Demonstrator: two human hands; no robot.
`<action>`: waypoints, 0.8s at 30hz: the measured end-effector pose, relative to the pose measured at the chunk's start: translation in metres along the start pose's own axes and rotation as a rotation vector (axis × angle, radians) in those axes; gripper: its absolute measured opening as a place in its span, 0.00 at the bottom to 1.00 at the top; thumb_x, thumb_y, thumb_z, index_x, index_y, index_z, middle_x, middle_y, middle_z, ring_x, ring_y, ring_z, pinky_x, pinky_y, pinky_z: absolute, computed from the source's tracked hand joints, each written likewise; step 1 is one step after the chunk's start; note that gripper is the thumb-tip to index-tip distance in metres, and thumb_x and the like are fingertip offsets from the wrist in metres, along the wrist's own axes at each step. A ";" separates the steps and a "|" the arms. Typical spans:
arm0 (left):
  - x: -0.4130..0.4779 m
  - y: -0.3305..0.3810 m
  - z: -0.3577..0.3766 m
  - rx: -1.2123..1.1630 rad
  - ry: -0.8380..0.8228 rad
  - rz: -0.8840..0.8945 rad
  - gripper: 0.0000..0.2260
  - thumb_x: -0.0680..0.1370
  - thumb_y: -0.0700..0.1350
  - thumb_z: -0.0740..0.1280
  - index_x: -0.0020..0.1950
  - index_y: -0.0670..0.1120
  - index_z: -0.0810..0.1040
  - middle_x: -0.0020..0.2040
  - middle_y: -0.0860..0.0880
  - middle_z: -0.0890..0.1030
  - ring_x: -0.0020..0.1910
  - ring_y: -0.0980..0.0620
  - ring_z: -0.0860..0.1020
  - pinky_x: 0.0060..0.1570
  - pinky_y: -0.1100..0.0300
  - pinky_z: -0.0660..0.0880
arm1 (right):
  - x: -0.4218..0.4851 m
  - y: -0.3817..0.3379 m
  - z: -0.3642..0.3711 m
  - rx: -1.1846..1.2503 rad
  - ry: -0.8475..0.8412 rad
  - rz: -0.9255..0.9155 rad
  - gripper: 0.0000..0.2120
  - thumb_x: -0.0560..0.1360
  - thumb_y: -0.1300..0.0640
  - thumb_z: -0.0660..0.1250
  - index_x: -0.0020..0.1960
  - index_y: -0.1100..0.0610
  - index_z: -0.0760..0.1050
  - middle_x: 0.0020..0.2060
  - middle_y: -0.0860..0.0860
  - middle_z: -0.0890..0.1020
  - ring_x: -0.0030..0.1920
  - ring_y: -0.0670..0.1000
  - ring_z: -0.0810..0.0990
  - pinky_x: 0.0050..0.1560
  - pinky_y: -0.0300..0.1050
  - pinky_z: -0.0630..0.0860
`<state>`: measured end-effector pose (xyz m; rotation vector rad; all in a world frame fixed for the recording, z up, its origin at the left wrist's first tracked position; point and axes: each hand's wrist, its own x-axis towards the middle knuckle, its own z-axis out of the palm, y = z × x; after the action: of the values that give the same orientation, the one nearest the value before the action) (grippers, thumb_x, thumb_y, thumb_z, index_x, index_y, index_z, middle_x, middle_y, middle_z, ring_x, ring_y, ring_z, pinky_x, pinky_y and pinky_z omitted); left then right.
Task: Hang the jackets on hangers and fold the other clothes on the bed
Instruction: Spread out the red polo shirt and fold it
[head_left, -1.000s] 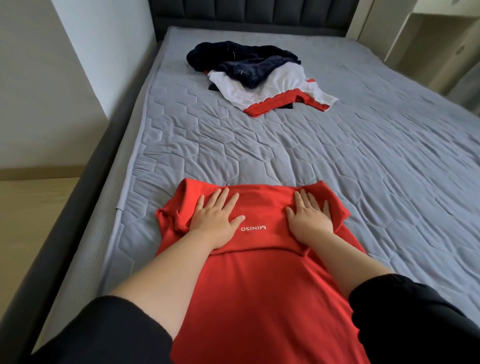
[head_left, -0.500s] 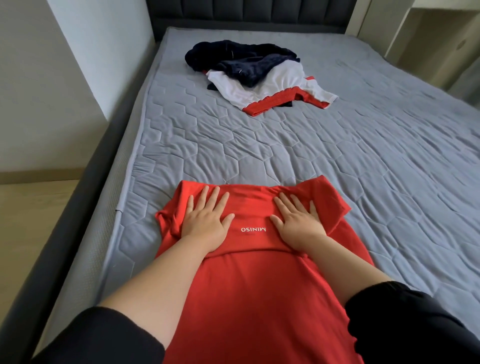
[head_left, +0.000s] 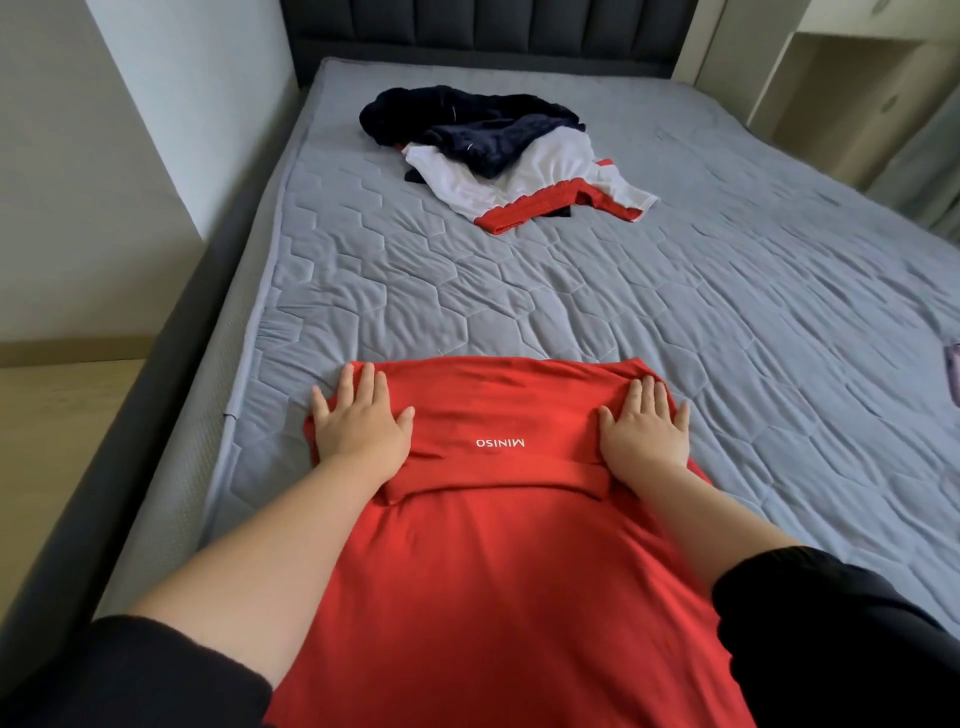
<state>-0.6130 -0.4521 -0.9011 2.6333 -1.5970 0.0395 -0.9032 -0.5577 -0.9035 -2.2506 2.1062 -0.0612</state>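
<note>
Red shirt (head_left: 493, 571) lies spread on the bed (head_left: 675, 312), on the bed's left half at its near edge, with the lower part running off toward me under the camera. The shirt's far end is folded back over itself into a band (head_left: 498, 405), and the white MINISO lettering (head_left: 500, 443) on it reads upside down from where I watch.

I see the left hand (head_left: 358, 431) at the band's left end, palm down, fingers straight and slightly spread, pressing the cloth flat. The right hand (head_left: 644, 431) sits at the band's right end in the same way, flat and pressing. Neither hand grips or pinches anything. Black sleeves (head_left: 831, 623) cover both upper arms and leave the forearms bare.

Toward the head of the bed, well apart from the shirt, a crumpled navy garment (head_left: 467, 119) lies partly on top of a white garment (head_left: 535, 176) with red trim. A dark padded headboard (head_left: 493, 26) closes the bed's far end. At the bed's right side a small purplish thing (head_left: 953, 374) is cut by the frame edge; I cannot tell what it is. Pale wooden floor (head_left: 52, 415) shows beside the bed's left side
</note>
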 end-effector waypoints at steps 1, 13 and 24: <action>0.002 0.003 -0.004 0.001 0.047 0.042 0.28 0.80 0.57 0.51 0.78 0.46 0.55 0.78 0.50 0.53 0.77 0.48 0.44 0.72 0.38 0.44 | 0.001 -0.005 -0.004 0.017 0.058 -0.032 0.32 0.81 0.44 0.48 0.78 0.61 0.48 0.78 0.56 0.49 0.78 0.53 0.45 0.75 0.55 0.39; 0.035 0.001 -0.013 -0.173 -0.055 -0.025 0.19 0.82 0.50 0.54 0.72 0.51 0.65 0.73 0.51 0.65 0.74 0.46 0.57 0.69 0.40 0.56 | 0.071 -0.001 -0.050 0.693 -0.150 0.212 0.22 0.82 0.51 0.54 0.60 0.67 0.75 0.57 0.62 0.76 0.57 0.59 0.75 0.60 0.48 0.68; 0.060 -0.027 -0.020 -0.663 -0.154 -0.266 0.14 0.80 0.48 0.61 0.55 0.38 0.77 0.57 0.37 0.79 0.58 0.39 0.75 0.59 0.50 0.71 | 0.075 0.024 -0.040 1.062 -0.047 0.525 0.16 0.77 0.56 0.64 0.33 0.57 0.66 0.29 0.54 0.66 0.30 0.53 0.66 0.32 0.45 0.62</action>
<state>-0.5606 -0.4916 -0.8785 2.3105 -1.0230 -0.6047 -0.9249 -0.6343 -0.8659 -1.0633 1.8542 -0.8431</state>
